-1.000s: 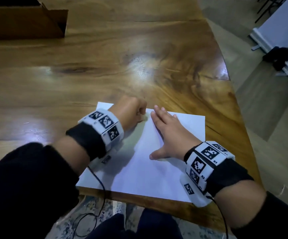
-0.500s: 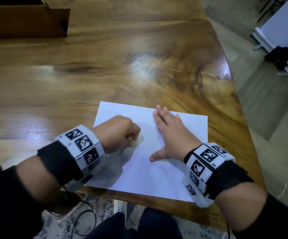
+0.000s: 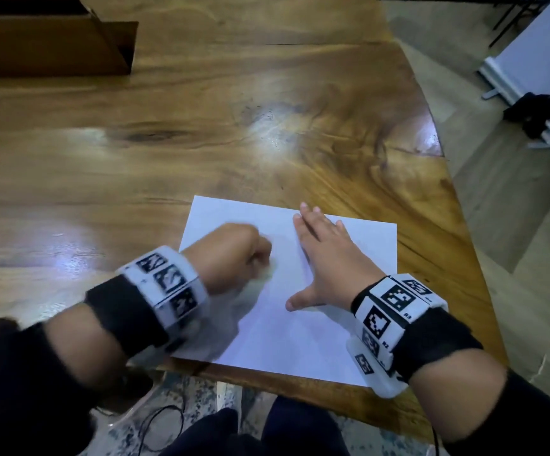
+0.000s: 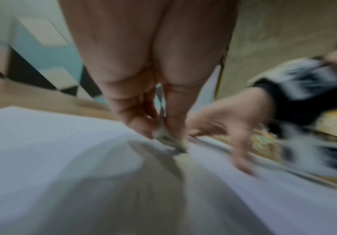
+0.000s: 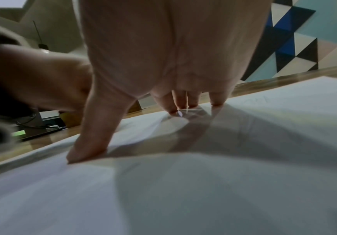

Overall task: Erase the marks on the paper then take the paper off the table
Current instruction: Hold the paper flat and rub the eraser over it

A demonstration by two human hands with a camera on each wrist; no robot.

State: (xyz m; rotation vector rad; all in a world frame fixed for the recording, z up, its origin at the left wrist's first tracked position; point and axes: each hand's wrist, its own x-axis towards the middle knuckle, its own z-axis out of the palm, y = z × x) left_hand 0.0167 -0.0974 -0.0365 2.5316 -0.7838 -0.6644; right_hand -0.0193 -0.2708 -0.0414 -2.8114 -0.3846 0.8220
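**Eraser on the paper**

The paper [image 3: 303,311] lies flat at the table's [image 3: 201,143] near edge. The right hand [image 3: 329,258] presses it down, fingers straight and spread. The left hand [image 3: 230,255], blurred, pinches a small eraser [image 4: 168,137] against the sheet's left half.

The head camera looks forward and down from above the near tabletop [image 3: 201,143] edge. Each wrist camera sits low, close to the paper [image 3: 300,324], looking along its own hand (left view blurred). All three views share the paper; each wrist view shows the opposite hand.
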